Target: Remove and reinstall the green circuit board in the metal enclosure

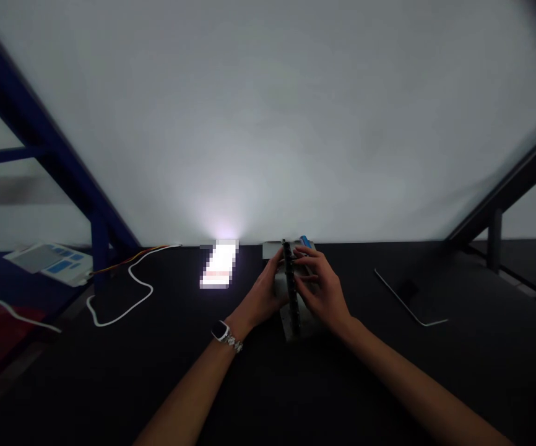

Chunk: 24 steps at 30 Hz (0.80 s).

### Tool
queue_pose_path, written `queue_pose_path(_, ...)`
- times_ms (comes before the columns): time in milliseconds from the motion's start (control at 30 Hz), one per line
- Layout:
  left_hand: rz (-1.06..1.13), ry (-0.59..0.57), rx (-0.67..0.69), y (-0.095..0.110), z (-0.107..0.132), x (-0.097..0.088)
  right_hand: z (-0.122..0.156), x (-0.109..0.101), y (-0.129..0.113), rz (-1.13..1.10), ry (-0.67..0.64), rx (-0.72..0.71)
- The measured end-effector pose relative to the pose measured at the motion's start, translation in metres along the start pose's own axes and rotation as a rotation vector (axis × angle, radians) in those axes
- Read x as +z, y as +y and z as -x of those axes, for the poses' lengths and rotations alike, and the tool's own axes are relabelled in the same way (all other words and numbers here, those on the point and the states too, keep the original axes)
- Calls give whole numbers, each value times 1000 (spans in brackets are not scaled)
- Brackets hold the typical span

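Observation:
A grey metal block [288, 322] with a long black toothed strip [291, 291] standing on its top rests on the dark table. My left hand [262, 296], a watch on its wrist, curls round the block's left side. My right hand [322, 286] lies over the right side, fingers bent toward the strip. A small blue part [305, 240] shows just behind my right fingers. What lies under the fingers is hidden.
A brightly lit, pixelated rectangle [219, 264] lies left of the block. A white cable [124, 297] and coloured wires [131, 257] loop at the left, near blue frame bars [40, 133]. A thin bent metal rod [405, 300] lies at the right. White wall behind.

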<state>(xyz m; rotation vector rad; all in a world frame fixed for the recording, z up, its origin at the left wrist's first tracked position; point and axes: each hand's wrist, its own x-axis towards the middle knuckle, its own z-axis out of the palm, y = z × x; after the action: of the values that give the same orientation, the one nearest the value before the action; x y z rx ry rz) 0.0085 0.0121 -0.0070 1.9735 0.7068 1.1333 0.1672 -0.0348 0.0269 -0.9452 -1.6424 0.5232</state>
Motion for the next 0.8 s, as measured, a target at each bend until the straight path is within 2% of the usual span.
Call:
queue_pose_path(200,-125,43,37,-4,-3,-6,4,-5,3,4,5,94)
queue_pose_path(367,-182,96,31,5,-3,-16,4,-19,11,-269,-86,328)
queue_pose_path(533,-234,116,46,10,-1,-28,1,-30,20,-384,-19,530)
queue_pose_path(800,-327,192,111,21,1,-34,-1,-36,27,-146,-113,446)
